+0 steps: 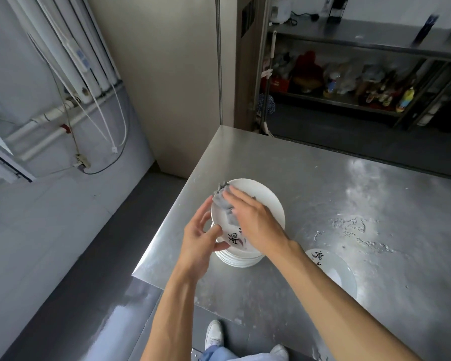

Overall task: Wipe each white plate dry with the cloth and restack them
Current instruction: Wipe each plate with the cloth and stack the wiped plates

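Note:
A white plate [264, 201] with black characters on it is held tilted above a stack of white plates [238, 260] near the steel table's left corner. My left hand [201, 238] grips its near left rim, thumb on top and fingers underneath. My right hand [253, 217] lies flat on a grey cloth [223, 201] and presses it onto the plate's face with straight fingers. Another white plate [335, 272] with the same characters lies flat on the table to the right, partly hidden by my right forearm.
The steel table [349, 194] has water streaks and droplets [354, 230] to the right of the plates. Its left edge and near corner drop to the floor. Steel shelving [349, 74] with bottles and bags stands behind. Pipes and cables run along the left wall.

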Demonstrator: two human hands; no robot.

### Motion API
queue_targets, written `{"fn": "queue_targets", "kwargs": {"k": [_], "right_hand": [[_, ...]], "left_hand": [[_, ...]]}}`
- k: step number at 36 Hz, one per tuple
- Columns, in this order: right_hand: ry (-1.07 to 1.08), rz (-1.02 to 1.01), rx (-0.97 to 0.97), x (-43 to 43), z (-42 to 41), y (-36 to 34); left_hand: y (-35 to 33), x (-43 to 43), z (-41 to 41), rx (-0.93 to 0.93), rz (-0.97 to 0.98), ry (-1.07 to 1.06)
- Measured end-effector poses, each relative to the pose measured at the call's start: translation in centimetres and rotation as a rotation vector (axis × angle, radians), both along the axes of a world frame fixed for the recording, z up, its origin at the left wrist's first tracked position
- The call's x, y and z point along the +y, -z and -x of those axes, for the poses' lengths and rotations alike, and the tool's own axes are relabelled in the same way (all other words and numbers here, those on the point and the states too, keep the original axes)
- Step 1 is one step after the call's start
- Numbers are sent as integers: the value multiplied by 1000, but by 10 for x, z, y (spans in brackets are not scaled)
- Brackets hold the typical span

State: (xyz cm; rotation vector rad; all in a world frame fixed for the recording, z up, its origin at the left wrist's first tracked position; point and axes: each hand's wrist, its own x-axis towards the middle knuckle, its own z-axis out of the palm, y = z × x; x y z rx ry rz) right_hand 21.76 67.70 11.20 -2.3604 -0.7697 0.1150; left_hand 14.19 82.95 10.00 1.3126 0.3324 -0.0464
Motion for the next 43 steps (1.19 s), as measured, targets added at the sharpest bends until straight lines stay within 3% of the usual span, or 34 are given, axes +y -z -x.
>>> {"fn": "queue_targets", "kwargs": {"k": [4, 13, 24, 32, 38, 43], "right_hand": [[-132, -82, -107, 0, 17, 12], [-176, 24, 2, -37, 24, 22], [263, -12, -78, -40, -4, 20], [-31, -138, -170, -19, 7, 1], [309, -378, -233, -45, -5, -7], [460, -425, -271, -77, -10, -10]], "left_hand": [[-1, 6, 1, 13, 24, -84], [-1, 16, 6, 40, 33, -187], [-11, -10, 2, 63, -20, -66], [-16, -19, 0, 40, -24, -35], [-18, -9, 0, 82, 9, -149], [-16, 6, -3, 114, 43, -256]]}}
